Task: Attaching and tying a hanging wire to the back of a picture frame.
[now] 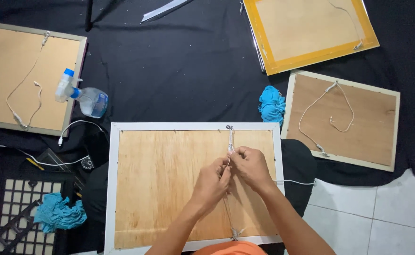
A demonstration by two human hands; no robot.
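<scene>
From the head camera we see our left hand [212,182] and right hand [250,165] meeting over the plywood back of a white-framed picture [155,174] that lies face down on the black cloth [179,66]. Both hands pinch the white hanging cord [230,141], fingers closed on it just below the metal hook [229,128] at the top rail. The cord runs down the middle of the board to a second fastening at the bottom rail. A spray bottle [82,97] lies to the left, a blue rag [271,105] to the right, near another framed board [342,120].
</scene>
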